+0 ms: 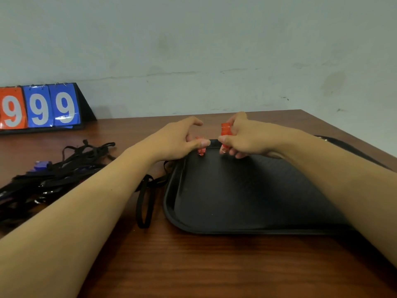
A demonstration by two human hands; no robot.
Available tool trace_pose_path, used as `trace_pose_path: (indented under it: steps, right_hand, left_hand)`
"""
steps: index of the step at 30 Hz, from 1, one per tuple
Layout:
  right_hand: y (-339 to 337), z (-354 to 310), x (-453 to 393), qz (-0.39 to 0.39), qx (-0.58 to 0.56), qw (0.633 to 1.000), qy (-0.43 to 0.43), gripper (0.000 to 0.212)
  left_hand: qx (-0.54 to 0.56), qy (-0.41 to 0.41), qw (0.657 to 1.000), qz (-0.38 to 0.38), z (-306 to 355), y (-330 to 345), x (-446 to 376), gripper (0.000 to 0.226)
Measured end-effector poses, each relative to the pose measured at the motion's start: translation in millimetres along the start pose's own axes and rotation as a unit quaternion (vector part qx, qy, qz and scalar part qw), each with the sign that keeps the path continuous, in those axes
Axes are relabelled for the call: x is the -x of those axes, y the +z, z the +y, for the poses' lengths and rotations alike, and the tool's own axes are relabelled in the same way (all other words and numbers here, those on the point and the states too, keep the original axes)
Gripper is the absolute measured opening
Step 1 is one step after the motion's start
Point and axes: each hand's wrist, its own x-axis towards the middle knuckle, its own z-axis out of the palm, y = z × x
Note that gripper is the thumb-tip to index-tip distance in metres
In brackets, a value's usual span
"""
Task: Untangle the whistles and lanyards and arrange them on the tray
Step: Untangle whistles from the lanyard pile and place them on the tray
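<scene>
Here, two translucent red whistles are held over the far edge of the black tray. The right hand curls its fingers around the taller red whistle, which stands roughly upright in the grip. The left hand pinches a smaller-looking red whistle between thumb and fingers, mostly hidden by them; its lower end shows just above the tray's far rim. The two whistles are near each other but apart. The tray is a shallow rounded rectangle of matte, finely textured plastic, and nothing is visible lying on its floor. Just left of it, a black lanyard loop of flat strap lies on the brown wood-grain table. Farther left sits a tangled heap of black lanyards with bits of blue plastic showing among the straps. At the far left edge, against the pale wall, stands a flip scoreboard showing nines on orange and blue cards.
</scene>
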Motion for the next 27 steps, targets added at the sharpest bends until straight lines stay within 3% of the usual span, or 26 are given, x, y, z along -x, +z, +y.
trace_pose_path:
  steps: [7, 10, 13, 16, 27]
  right_hand:
    - [3.7, -12.6, 14.1, -0.024, 0.128, 0.991, -0.012, 0.041]
    - [-1.8, -20.6, 20.8, 0.009, 0.169, 0.985, -0.03, 0.042]
    - [-7.5, -33.6, 23.4, 0.007, 0.144, 0.989, -0.018, 0.032]
    - [-10.8, -52.4, 15.7, -0.037, 0.102, 0.992, 0.057, 0.028]
    - [18.3, -45.2, 1.7, 0.008, 0.101, 0.988, 0.113, 0.015]
  left_hand:
    - [-0.02, -0.015, 1.0, 0.01, -5.3, -6.2, -3.3, 0.041]
    - [-0.011, -0.022, 1.0, 0.013, -6.2, -3.1, -5.5, 0.033]
    - [-0.002, -0.051, 0.999, 0.018, -7.0, -2.9, -2.3, 0.032]
    - [-0.026, -0.078, 0.997, 0.009, -11.5, -0.5, 0.8, 0.031]
    - [-0.069, -0.071, 0.995, 0.0, -11.6, 2.3, -2.3, 0.027]
